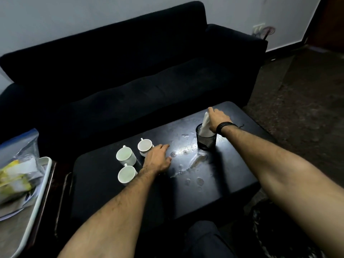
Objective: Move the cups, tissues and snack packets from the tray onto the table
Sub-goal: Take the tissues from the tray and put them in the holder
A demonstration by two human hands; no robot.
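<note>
Tissues (206, 123) upright in mesh holder (206, 140)

A dark sofa (130, 75) stands against the pale wall (93, 13); a wall socket (258, 28) shows beyond its armrest, above mottled floor (305, 101).

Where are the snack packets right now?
In the head view they lie at the far left, the snack packets in the white tray beside the dark table, left of the three white cups.
</note>
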